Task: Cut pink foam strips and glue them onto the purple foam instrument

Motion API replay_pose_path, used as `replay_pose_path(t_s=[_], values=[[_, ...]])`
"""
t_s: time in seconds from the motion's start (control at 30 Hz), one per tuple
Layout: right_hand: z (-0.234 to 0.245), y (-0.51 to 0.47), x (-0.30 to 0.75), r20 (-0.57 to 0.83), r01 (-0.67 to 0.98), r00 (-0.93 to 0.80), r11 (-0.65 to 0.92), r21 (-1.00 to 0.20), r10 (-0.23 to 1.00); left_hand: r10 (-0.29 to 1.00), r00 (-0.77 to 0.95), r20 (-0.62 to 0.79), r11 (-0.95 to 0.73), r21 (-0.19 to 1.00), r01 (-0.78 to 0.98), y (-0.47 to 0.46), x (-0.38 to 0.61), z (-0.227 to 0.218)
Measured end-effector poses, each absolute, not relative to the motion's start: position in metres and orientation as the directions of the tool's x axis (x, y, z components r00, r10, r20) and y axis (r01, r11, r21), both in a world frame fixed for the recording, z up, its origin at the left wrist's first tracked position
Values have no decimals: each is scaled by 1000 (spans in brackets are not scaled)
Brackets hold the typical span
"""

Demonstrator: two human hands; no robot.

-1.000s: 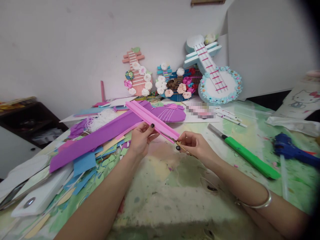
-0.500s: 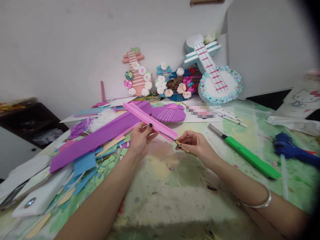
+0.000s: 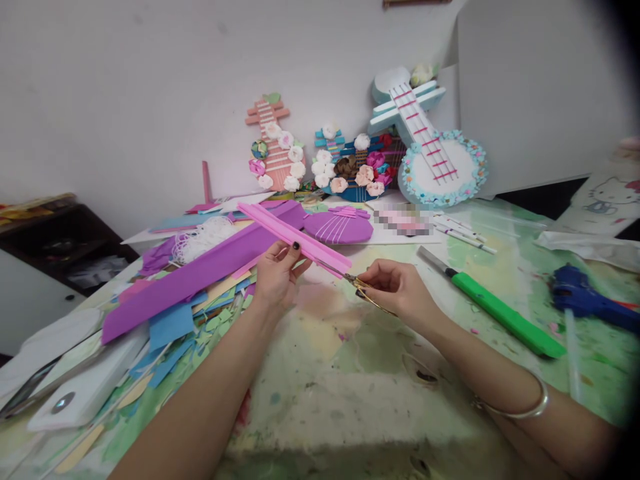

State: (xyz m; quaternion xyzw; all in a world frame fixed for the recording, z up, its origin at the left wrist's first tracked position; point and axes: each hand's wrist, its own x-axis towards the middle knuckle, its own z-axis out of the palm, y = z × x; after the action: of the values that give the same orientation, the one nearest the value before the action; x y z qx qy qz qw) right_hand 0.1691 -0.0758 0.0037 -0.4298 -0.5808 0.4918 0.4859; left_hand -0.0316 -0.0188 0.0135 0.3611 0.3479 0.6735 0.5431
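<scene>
Pinched between the thumb and fingers of my left hand (image 3: 280, 272) is a long pink folded paper strip (image 3: 295, 235), slanting from upper left down to the right. My right hand (image 3: 395, 287) grips a pair of gold-handled scissors (image 3: 358, 283), whose blades lie along the strip's lower edge and point toward my left hand. Behind the strip rests a wide purple paper band (image 3: 195, 280). Just beyond it lies a purple pipa-shaped piece (image 3: 340, 227) with white strings and pink bars.
A green utility knife (image 3: 500, 313) and a blue glue gun (image 3: 580, 293) lie at the right. Paper scraps (image 3: 215, 333), white string (image 3: 210, 237) and a white phone-like slab (image 3: 90, 380) fill the left. Several decorated model instruments (image 3: 443, 170) stand against the wall.
The pink strip and both hands have shifted slightly left in view. The scissor handles have spread wider apart in my right hand.
</scene>
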Motion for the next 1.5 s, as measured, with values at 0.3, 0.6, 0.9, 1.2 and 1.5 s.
replay_pose_path(t_s=[0.3, 0.6, 0.9, 1.2, 1.5], values=[[4, -78, 166, 166, 46, -140, 174, -984, 976, 983, -142, 120, -174, 858, -483, -17, -32, 12], [16, -67, 189, 167, 851, -22, 106, -515, 986, 935, -349, 70, -242, 844, -479, -6, -48, 13], [10, -99, 250, 222, 968, 251, -250, -34, 942, 984, -174, 39, -120, 865, -486, -20, -37, 22], [-11, -102, 298, 60, 943, 332, -328, -61, 941, 997, 43, 60, -34, 887, -460, -32, -25, 21], [13, -162, 220, 216, 542, -36, 201, -816, 976, 999, 20, 31, -14, 834, -552, -29, -25, 20]])
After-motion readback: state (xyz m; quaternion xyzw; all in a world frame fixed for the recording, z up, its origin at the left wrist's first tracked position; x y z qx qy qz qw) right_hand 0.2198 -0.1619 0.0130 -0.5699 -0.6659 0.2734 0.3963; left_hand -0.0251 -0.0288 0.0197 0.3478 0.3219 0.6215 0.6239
